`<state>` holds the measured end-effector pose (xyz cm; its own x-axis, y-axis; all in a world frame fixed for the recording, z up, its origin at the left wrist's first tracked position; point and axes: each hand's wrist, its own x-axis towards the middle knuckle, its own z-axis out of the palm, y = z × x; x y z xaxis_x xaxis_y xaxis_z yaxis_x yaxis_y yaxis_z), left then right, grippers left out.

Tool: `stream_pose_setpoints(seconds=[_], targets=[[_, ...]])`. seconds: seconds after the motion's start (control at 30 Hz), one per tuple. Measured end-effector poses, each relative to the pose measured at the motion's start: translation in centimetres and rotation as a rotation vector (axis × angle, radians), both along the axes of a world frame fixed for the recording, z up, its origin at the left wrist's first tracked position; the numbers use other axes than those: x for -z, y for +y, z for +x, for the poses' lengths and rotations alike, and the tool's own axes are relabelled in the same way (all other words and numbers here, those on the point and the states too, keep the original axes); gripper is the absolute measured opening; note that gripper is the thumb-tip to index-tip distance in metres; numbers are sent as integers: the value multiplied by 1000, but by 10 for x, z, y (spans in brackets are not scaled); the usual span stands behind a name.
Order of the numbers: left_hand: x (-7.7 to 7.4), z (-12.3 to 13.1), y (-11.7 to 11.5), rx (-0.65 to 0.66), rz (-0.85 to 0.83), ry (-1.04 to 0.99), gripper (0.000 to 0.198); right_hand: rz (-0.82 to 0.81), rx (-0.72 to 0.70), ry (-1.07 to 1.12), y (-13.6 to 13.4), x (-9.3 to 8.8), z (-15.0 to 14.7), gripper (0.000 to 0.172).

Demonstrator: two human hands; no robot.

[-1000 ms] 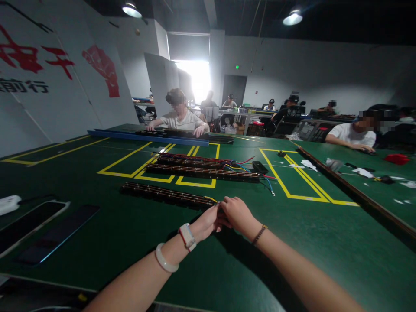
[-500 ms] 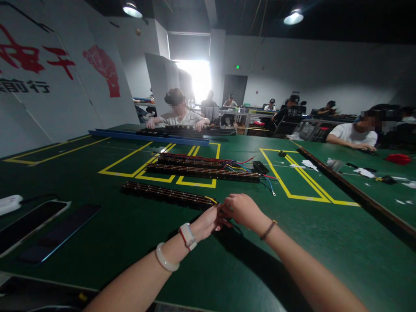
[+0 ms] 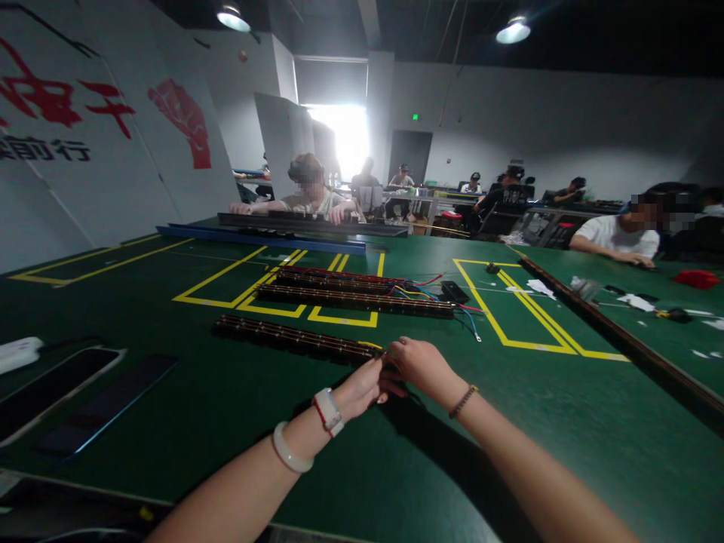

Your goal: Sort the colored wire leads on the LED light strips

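Note:
Both hands meet at the right end of a black strip with copper-coloured lines [image 3: 294,336], which lies flat on the green table. My left hand [image 3: 363,388] has its fingers curled at that end, close to a short yellow wire [image 3: 370,345]. From the right, my right hand [image 3: 421,367] bends over it with fingertips pinched together against the left fingers. Whatever the fingertips grip is hidden between them. Just beyond lie similar black strips [image 3: 356,299] with red, blue and yellow wires at their right ends.
Two dark phone-like slabs [image 3: 113,403] lie at left. Yellow tape outlines [image 3: 503,332] mark the table [image 3: 566,437]. A long dark bar [image 3: 599,320] runs down the right, with paper scraps [image 3: 639,302] beyond. Across the table, a co-worker [image 3: 308,196] handles a long black bar [image 3: 283,223].
My hands stay almost in place, with only slight finger movement. Across the table, the co-worker's long black bar has shifted left and turned.

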<state>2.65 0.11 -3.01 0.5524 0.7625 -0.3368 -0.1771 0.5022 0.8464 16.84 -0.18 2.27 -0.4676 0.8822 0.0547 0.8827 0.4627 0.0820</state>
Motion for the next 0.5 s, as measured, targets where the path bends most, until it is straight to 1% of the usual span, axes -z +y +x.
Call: stream_pose_setpoints(seconds=[0.1, 0.17, 0.23, 0.33, 0.5], targets=[[-1, 1, -2, -37, 13, 9, 24, 56, -13, 10, 6, -1, 6, 23], [-1, 1, -3, -49, 16, 20, 19, 71, -9, 28, 11, 2, 10, 25], [-1, 1, -3, -44, 4, 33, 17, 76, 4, 67, 16, 9, 13, 26], [-1, 1, -2, -33, -8, 45, 20, 109, 17, 148, 22, 22, 17, 27], [0, 1, -2, -68, -3, 46, 23, 137, 9, 252, 30, 42, 22, 25]])
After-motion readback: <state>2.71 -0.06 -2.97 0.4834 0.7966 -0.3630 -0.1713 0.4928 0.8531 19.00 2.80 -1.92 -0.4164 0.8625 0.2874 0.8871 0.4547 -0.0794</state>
